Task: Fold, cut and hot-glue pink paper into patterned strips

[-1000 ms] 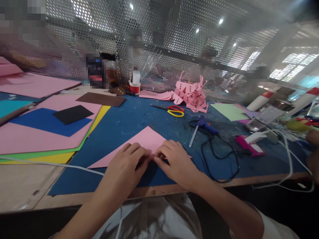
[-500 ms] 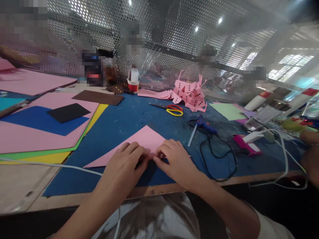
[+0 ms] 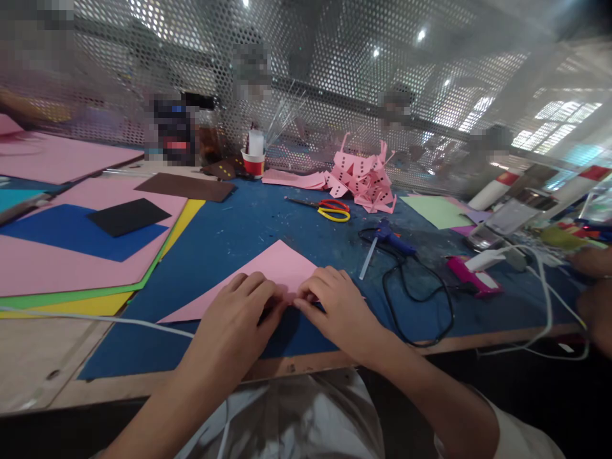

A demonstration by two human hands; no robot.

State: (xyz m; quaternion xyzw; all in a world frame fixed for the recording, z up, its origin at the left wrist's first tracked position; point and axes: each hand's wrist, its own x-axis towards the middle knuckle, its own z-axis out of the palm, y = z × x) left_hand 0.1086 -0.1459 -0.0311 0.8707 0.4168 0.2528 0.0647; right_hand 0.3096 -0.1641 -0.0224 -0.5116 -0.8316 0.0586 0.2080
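A pink sheet of paper (image 3: 280, 264), triangular in outline, lies on the blue work surface (image 3: 229, 229) with one corner pointing away from me. My left hand (image 3: 243, 312) pinches its near edge, thumb and fingertips together. Close beside it my right hand (image 3: 335, 309) is closed on the same edge, thumb against the curled fingers. The fingertips of both hands almost meet at the middle of that edge. My hands cover part of the near edge, and the sheet's right corner is mostly hidden behind my right hand.
Scissors (image 3: 335, 210) and a blue glue gun (image 3: 394, 241) with a black cord lie beyond my hands. Coloured sheets (image 3: 95, 271) are stacked at left. Cut pink paper pieces (image 3: 361, 178) and a red-white cup (image 3: 253, 164) stand at the back. Another person's hand (image 3: 595, 261) is at far right.
Both hands keep the same grip on the pink paper, with hardly any movement. The whole view has shifted very slightly.
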